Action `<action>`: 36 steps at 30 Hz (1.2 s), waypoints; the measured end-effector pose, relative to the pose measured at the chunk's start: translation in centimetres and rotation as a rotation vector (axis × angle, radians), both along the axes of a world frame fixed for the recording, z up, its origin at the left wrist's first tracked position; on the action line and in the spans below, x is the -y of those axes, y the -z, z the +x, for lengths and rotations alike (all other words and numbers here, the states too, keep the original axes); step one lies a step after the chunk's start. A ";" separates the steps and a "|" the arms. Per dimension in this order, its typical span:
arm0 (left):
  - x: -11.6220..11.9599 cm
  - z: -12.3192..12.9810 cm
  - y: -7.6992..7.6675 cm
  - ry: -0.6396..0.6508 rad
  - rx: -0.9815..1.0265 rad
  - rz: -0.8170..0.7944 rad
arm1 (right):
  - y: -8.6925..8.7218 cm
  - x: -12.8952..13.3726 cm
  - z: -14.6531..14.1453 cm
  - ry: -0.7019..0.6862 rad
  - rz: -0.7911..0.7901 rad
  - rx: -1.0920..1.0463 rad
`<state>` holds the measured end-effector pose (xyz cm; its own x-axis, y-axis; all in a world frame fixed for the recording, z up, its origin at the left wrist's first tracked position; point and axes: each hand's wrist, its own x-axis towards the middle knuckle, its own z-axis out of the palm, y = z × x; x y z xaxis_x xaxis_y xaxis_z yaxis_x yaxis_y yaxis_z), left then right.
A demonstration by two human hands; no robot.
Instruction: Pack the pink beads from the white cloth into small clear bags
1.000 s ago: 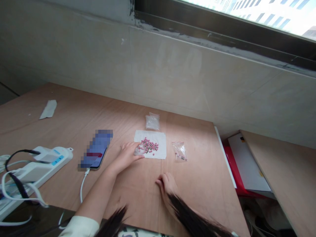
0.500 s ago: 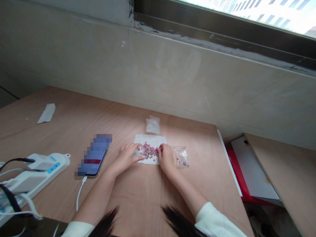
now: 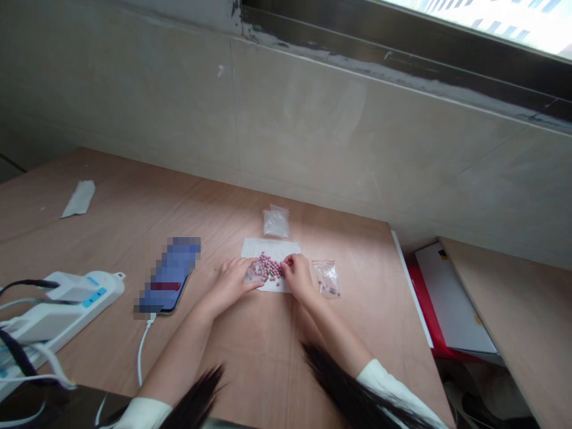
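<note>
A heap of small pink and dark cylindrical beads (image 3: pixel 269 268) lies on a sheet of white paper (image 3: pixel 288 247). My left hand (image 3: pixel 231 285) rests at the heap's left side, its fingers on a small transparent plastic bag (image 3: pixel 255 273). My right hand (image 3: pixel 297 276) is at the heap's right edge with its fingertips drawn together among the beads. Whether those fingertips hold a bead is hidden. To the right of the paper lies a transparent zip bag (image 3: pixel 327 279) holding a few beads.
A plywood table carries a folded transparent bag (image 3: pixel 276 221), a pixelated phone (image 3: pixel 168 277) on a white cable, a white power strip (image 3: pixel 67 304), and a paper strip (image 3: pixel 79 198). A tiled wall stands behind. Strands of my hair hang at the bottom.
My right hand has moved forward from the table's near area onto the heap's right edge. My left hand stays at the heap, and the view has shifted slightly.
</note>
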<state>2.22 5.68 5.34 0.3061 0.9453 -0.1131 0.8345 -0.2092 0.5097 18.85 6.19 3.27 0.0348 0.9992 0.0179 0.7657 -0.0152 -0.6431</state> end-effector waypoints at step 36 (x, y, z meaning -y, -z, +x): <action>-0.8 -0.9 0.4 -0.013 0.034 0.047 | 0.2 0.8 -1.1 0.040 -0.046 0.249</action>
<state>1.28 6.43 4.94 0.2970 0.9531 -0.0587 0.8197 -0.2229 0.5276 17.72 5.34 3.10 0.0743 0.9971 -0.0143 0.8985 -0.0732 -0.4328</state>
